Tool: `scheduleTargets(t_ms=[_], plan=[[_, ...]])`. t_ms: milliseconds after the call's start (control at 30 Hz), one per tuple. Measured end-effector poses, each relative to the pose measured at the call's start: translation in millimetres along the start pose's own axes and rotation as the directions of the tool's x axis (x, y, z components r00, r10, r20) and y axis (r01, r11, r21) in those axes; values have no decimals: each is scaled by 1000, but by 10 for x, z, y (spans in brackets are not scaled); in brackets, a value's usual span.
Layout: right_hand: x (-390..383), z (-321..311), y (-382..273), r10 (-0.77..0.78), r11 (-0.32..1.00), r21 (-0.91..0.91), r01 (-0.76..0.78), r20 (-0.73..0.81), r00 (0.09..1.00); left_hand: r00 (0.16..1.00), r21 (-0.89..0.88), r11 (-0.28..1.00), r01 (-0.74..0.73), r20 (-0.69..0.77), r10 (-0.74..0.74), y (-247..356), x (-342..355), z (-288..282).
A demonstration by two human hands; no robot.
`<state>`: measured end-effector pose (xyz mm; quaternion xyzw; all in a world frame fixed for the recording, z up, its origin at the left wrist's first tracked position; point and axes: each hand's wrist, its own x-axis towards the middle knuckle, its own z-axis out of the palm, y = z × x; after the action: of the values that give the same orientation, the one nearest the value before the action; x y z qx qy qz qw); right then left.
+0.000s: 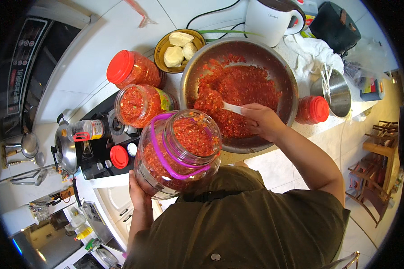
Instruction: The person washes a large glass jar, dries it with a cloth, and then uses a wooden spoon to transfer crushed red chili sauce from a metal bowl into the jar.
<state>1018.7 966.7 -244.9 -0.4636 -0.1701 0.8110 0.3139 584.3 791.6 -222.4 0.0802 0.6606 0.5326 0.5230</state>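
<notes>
My left hand [142, 193] supports a large, tilted glass jar [149, 175] from its lower side. Chopped red chili paste fills it close to its open mouth, and a purple carrying strap loops round its neck. In my right hand [265, 122] is a white spoon [233, 108], gripped by its handle. A heap of chili paste [209, 101] sits on the spoon, between the jar mouth and the wide steel basin [288, 76]. More red paste [251, 87] covers the basin's bottom. The fingers under the jar are partly hidden.
Behind the jar stand an open jar of paste [133, 106] and a red-lidded jar [121, 67]. A brown bowl [159, 58] holds pale chunks. Rightward are a small red-lidded jar [313, 110], steel pot [340, 99] and white kettle [267, 22]. A loose red lid [119, 157] lies leftward.
</notes>
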Motion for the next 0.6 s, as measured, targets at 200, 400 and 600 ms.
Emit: scheduleTargets(t_ms=[200,400,600], plan=[[-755,286,-314,-232,968,-133,213,-142,962,1000,31,1000,2,18,-3,70,-68,95],[-1346,762,-57,-690,376,-790,484,109,715,1000,58,998,-8,30,7,-6,48,-13],[-1399,885,20,-487,-542,-761,356,630,605,999,74,997,-8,47,5,8,28,-50]])
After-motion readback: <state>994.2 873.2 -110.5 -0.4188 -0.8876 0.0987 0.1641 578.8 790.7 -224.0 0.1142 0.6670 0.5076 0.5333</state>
